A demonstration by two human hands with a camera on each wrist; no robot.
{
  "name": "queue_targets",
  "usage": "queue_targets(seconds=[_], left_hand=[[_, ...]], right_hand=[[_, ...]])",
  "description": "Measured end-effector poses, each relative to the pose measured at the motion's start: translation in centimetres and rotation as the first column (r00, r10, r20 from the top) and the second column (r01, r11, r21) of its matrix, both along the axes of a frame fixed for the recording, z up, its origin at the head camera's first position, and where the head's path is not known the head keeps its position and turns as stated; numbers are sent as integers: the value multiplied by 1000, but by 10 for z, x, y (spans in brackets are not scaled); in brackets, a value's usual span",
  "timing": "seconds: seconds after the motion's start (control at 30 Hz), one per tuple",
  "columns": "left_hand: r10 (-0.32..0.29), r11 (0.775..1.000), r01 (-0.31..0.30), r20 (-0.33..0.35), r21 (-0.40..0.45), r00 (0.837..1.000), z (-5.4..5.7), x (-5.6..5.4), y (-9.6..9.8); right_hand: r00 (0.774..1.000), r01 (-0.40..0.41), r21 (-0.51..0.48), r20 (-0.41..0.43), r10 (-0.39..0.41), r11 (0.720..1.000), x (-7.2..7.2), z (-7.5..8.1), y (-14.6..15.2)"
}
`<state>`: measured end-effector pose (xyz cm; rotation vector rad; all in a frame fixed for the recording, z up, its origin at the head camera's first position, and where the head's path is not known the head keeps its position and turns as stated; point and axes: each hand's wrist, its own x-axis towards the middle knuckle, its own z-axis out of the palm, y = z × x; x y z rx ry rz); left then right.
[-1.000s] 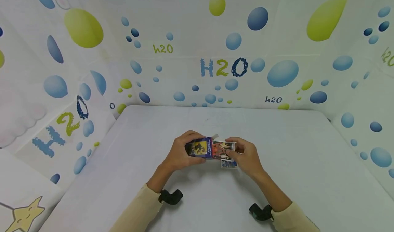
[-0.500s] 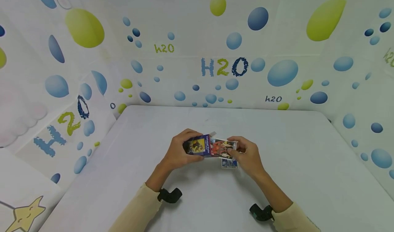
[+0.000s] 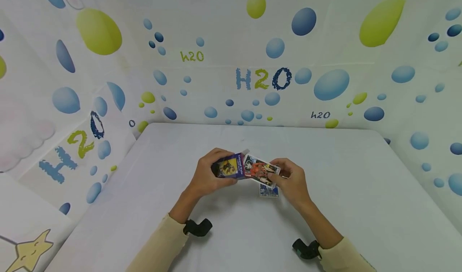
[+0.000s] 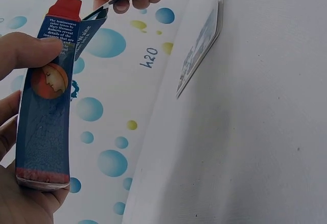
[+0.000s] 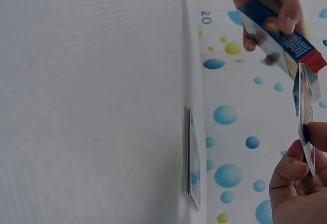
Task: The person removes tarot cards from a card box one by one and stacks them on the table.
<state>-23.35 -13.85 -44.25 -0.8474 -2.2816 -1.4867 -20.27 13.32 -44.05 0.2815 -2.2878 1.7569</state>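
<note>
My left hand [image 3: 203,175] grips a dark blue tarot card box [image 3: 228,167] above the table, with "Waite" on its printed front. In the left wrist view the narrow side of the box [image 4: 43,127] shows a round face picture and red flaps. My right hand [image 3: 293,185] pinches a picture card [image 3: 257,169] by its outer end, between thumb and fingers. The card's other end lies right at the open mouth of the box, angled to it. Below them a small stack of cards [image 3: 268,191] lies on the table, partly covered by the held card in the head view.
A white cloth covers the table [image 3: 231,240]. Behind it and along the sides hang white sheets [image 3: 216,79] printed with blue and green bubbles and "H2O". A black camera mount is on each wrist, [image 3: 198,227] on the left sleeve's cuff.
The box has shifted left and up a little and tilted. The picture card has come further out of the box and now slants down to the right. The stack on the table stays put.
</note>
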Motion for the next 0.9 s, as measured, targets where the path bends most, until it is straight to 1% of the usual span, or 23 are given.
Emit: queue_targets(seconds=[0.17, 0.27, 0.5, 0.67, 0.8, 0.9], left_hand=[[5, 1000, -5, -2, 6, 1000, 2, 0, 0], [4, 1000, -4, -1, 11, 1000, 3, 0, 0], [-1, 1000, 1, 6, 17, 1000, 3, 1, 1], [2, 1000, -2, 16, 10, 1000, 0, 1, 1], [6, 1000, -7, 17, 3, 1000, 0, 1, 1], [0, 1000, 0, 15, -2, 1000, 0, 1, 2]], right_hand=[[999, 20, -2, 29, -20, 1000, 0, 3, -1], [999, 16, -19, 38, -16, 1000, 0, 4, -2], [999, -30, -112, 27, 33, 993, -1, 3, -4], [995, -76, -184, 53, 88, 980, 1, 3, -7], [990, -106, -210, 71, 124, 972, 2, 3, -9], [988, -119, -210, 74, 137, 970, 3, 3, -10]])
